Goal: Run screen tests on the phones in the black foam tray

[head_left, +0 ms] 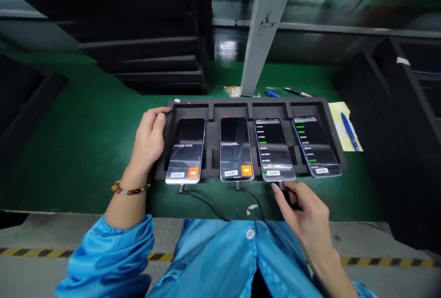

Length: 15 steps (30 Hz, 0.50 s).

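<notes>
A black foam tray [209, 139] lies on the green bench with several smartphones in a row across it. My left hand [150, 133] grips the tray's left edge. Cables are plugged into the bottoms of the leftmost phone [186, 151] and the second phone [236, 151]; both screens show an orange box. The third phone [274, 151] and the rightmost phone [316, 148] show lists with some green lines. My right hand [303, 208] pinches a black cable plug [292, 198] at the third phone's lower edge. Fingers partly hide the plug, so I cannot tell whether it is fully in.
Stacked black trays [165, 36] rise behind on the left, and more trays [396, 128] stand at the right. A grey post [263, 26] stands behind the phones. A blue pen [349, 131] rests on yellow paper [339, 110]; another two pens lie behind the tray.
</notes>
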{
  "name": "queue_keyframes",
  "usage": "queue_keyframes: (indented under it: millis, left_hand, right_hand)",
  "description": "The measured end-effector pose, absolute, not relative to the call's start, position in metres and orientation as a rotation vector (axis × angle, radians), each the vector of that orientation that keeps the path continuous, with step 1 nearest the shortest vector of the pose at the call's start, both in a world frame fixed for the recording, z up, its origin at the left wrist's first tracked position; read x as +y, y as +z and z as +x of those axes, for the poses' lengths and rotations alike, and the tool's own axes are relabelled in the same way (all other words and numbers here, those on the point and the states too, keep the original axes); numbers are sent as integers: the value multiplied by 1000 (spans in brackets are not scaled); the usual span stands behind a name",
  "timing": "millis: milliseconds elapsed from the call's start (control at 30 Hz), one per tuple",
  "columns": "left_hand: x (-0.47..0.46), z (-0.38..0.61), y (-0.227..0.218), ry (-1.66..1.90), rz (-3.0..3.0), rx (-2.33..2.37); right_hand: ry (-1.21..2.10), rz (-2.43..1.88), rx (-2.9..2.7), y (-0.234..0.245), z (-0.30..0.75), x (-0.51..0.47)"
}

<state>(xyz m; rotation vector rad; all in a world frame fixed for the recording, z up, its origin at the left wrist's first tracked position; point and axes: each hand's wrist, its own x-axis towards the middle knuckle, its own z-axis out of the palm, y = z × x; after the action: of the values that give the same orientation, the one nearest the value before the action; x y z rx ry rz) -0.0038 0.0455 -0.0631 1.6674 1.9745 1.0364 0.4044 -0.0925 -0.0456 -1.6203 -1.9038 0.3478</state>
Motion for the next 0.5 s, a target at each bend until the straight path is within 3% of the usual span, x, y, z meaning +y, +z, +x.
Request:
queue_keyframes:
  millis: [300,500]
  left_hand:
    - [47,-2,-63,1050,1678,2000]
    - [47,1,-58,1008,1682,1984]
  right_hand:
    - [390,-1724,-1690,-37,402,-96]
    - [834,-1689,-1539,-3,481,-99]
